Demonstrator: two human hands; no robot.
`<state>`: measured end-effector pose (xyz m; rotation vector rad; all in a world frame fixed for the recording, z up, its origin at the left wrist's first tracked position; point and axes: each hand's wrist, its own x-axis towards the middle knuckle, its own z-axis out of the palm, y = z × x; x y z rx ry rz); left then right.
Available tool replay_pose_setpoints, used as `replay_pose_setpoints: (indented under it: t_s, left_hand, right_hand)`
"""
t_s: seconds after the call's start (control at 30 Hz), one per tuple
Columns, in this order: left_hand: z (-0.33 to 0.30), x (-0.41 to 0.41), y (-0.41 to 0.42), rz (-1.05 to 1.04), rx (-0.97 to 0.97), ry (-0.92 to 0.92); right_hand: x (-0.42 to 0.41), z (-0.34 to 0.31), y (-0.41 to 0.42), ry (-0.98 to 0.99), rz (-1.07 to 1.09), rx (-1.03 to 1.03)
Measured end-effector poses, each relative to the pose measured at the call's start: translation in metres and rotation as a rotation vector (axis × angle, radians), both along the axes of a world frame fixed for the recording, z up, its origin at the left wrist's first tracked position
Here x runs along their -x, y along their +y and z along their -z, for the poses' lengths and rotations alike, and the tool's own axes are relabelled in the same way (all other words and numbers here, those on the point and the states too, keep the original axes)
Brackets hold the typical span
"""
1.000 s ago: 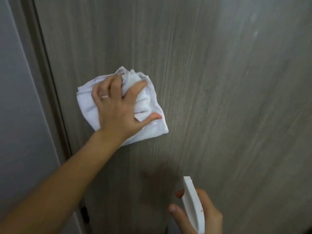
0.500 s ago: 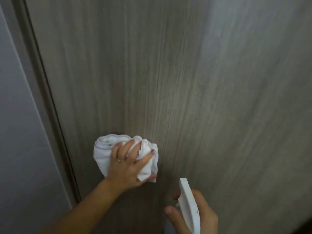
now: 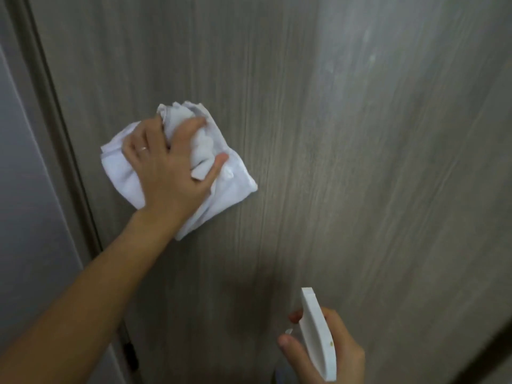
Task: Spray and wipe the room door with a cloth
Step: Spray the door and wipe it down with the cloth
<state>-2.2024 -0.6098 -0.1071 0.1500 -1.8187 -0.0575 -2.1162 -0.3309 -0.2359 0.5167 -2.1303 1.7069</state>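
Grey-brown wood grain fills nearly the whole view: the room door [image 3: 346, 162], seen close and at a slant, with its frame [image 3: 41, 92] running down the 9 o'clock side and a pale wall [image 3: 25, 217] beyond it. At about 10 o'clock from the centre, the left hand [image 3: 169, 173] presses a bunched white cloth [image 3: 230, 181] flat against the door, its fingers [image 3: 191, 126] spread wide over the folds and curled into them, a ring on one. At 5 o'clock the right hand [image 3: 329, 353] is closed around the white head of a spray bottle [image 3: 315, 336], nozzle aimed at the door, held apart from the surface.

Half a second ago the cloth sat lower on the panel, close above the bottle; now it is back up near where it was a second ago. That reads as up-and-down strokes along the hinge-side strip, so wiping is under way there. The bottle has barely shifted, so spraying seems paused. Faint pale streaks at 1 o'clock suggest the right-hand stretch of the door is yet to be wiped, though blur makes that uncertain.
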Motion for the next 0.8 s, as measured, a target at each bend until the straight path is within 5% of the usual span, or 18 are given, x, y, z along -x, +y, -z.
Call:
replay_pose_setpoints:
  t_s: [0.13,0.33,0.53,0.8]
  left_hand:
    - [0.016,0.002,0.012,-0.09,0.047,0.07]
    - [0.16,-0.001,0.039,0.001,0.365,-0.077]
    - [0.147,-0.02,0.028,0.253,0.332,-0.254]
    - [0.147,0.001,0.032,0.07,0.391,-0.005]
  right_hand:
    - [0.005,0.004,0.0,-0.009,0.009,-0.05]
    - [0.002,0.008,0.005,-0.055,0.047,-0.033]
    - [-0.006,0.014,0.006,-0.079,0.081,-0.034]
    - [-0.005,0.01,0.005,-0.091,0.053,-0.033]
